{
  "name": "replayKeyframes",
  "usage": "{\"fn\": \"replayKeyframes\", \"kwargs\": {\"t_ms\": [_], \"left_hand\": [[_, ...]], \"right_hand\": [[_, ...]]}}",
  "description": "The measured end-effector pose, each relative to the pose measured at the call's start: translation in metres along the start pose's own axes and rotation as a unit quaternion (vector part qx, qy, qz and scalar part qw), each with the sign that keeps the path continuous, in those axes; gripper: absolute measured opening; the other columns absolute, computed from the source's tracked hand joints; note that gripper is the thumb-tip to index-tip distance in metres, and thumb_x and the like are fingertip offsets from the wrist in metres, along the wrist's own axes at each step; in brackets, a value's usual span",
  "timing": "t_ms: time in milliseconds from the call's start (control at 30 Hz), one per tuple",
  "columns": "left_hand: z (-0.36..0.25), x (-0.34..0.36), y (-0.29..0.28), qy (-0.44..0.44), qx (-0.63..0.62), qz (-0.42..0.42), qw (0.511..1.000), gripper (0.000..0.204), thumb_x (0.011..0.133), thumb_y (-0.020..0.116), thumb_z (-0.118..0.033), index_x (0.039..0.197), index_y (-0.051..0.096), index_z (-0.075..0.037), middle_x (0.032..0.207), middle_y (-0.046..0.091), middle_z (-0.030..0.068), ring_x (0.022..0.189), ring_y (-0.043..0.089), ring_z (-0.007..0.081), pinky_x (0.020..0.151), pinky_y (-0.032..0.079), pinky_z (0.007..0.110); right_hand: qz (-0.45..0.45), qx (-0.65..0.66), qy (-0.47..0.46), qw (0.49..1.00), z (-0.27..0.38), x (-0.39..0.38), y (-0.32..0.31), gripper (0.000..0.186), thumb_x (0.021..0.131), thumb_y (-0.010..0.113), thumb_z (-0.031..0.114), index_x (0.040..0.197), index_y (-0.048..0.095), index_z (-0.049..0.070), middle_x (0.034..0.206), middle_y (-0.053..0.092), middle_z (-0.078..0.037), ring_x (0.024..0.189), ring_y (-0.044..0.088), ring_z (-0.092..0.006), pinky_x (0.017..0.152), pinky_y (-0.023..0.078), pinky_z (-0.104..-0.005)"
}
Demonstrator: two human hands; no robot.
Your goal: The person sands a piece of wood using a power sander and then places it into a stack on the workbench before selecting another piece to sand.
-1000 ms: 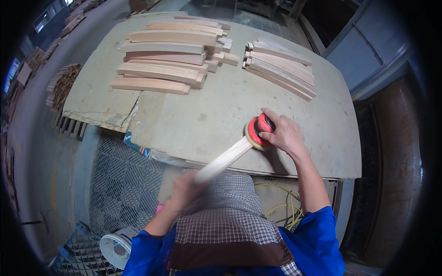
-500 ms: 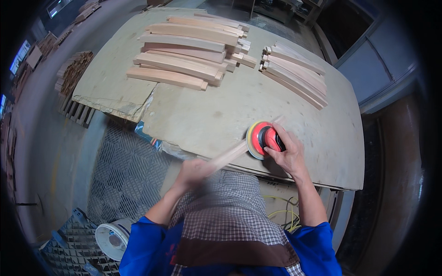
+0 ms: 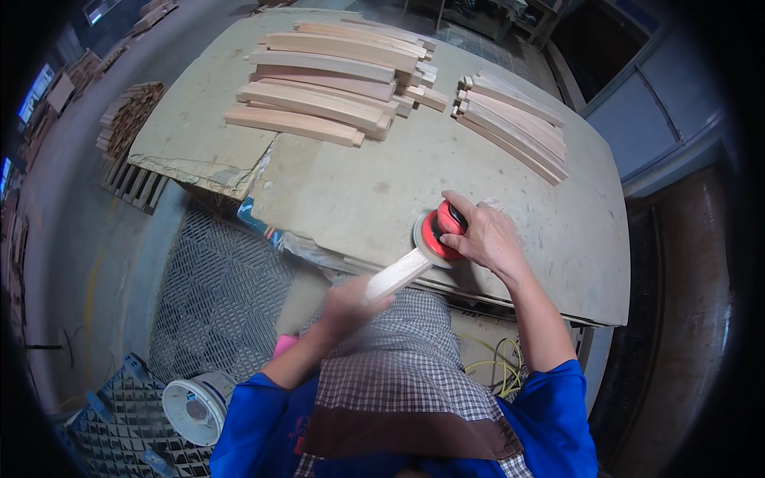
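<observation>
Held in the left hand [image 3: 348, 306], a stick [image 3: 398, 275]. Slants up and to the right across the front edge of the worktop [image 3: 335, 191], then passes beneath the pale disc [image 3: 420, 239] of the sander [image 3: 448, 229]. Above that, the right hand [image 3: 492, 237], with fingers [image 3: 460, 201] and thumb clamped on the red grip. At the stick's lower end, left fingers wrapped round the wood, though too blurred to count. Along the stick's long axis, a direct line from the left hand to the disc; nearest to the bare lower stretch, the left hand; nearest to the covered part, the right. Cannot tell how far past the disc the stick reaches.

Underneath the sander, a pale, stained surface, ragged at the left front. Farther back, a big pile [image 3: 327, 80] of sticks on the left and a small pile [image 3: 514, 127] on the right, both well apart from the sander. Below, in front of the body, a checked apron [image 3: 406, 374]. Down at the left, a grey mat [image 3: 215, 279] and a white bucket [image 3: 195, 408]; farther off, stacked wood [image 3: 134, 119] on a pallet [image 3: 135, 187].
</observation>
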State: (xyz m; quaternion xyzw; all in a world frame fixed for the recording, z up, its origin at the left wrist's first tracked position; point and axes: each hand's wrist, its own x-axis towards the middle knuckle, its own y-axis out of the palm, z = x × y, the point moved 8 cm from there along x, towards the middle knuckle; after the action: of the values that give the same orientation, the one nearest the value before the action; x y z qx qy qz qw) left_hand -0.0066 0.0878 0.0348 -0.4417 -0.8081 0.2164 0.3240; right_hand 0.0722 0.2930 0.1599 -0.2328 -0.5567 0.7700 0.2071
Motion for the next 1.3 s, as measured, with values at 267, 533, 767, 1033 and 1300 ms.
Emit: {"fn": "replayKeyframes", "kwargs": {"t_ms": [267,533,767,1033,1300], "left_hand": [[0.011,0.013,-0.014,-0.172,-0.176,0.028,0.969,0.028,0.082,0.078,-0.022,0.095,0.07,0.001,0.08,0.071,0.0128,0.068,0.068,0.0186,0.063,0.054,0.034],[0.041,0.009,0.008,-0.339,-0.356,0.127,0.862,0.034,0.091,0.067,-0.032,0.082,0.07,0.001,0.063,0.059,0.0006,0.049,0.049,0.0057,0.046,0.038,0.022],[0.057,-0.008,0.011,-0.255,-0.309,0.05,0.915,0.038,0.084,0.077,-0.015,0.112,0.06,0.003,0.075,0.068,0.0044,0.057,0.061,0.011,0.055,0.05,0.024],[0.02,-0.021,-0.029,-0.023,-0.037,-0.045,0.998,0.024,0.08,0.075,-0.008,0.101,0.065,-0.001,0.088,0.067,0.0163,0.079,0.069,0.0285,0.065,0.054,0.035],[0.025,-0.023,-0.017,0.002,0.002,-0.042,0.999,0.018,0.086,0.068,-0.008,0.102,0.065,-0.002,0.083,0.063,0.0146,0.072,0.061,0.0325,0.063,0.051,0.041]], "right_hand": [[-0.04,0.029,-0.044,0.998,0.033,-0.02,0.006,0.066,0.072,0.076,0.028,0.135,0.057,0.021,0.094,0.065,-0.025,0.082,0.068,-0.0408,0.077,0.054,-0.0467],[-0.16,0.057,-0.109,0.98,0.012,-0.048,0.014,0.073,0.066,0.086,0.017,0.134,0.059,0.018,0.092,0.064,-0.014,0.079,0.065,-0.0314,0.069,0.054,-0.0389],[-0.173,0.071,-0.074,0.98,-0.02,-0.06,0.008,0.073,0.064,0.088,0.015,0.132,0.06,0.014,0.095,0.067,-0.016,0.085,0.067,-0.0331,0.076,0.055,-0.039],[-0.138,0.052,-0.169,0.975,0.023,-0.056,0.013,0.067,0.066,0.083,0.022,0.13,0.062,0.025,0.09,0.063,-0.013,0.071,0.066,-0.0315,0.062,0.055,-0.0412],[0.003,0.001,-0.16,0.987,0.059,-0.024,0.015,0.072,0.068,0.083,0.028,0.135,0.057,0.023,0.093,0.065,-0.015,0.079,0.066,-0.0359,0.071,0.053,-0.0441]]}}
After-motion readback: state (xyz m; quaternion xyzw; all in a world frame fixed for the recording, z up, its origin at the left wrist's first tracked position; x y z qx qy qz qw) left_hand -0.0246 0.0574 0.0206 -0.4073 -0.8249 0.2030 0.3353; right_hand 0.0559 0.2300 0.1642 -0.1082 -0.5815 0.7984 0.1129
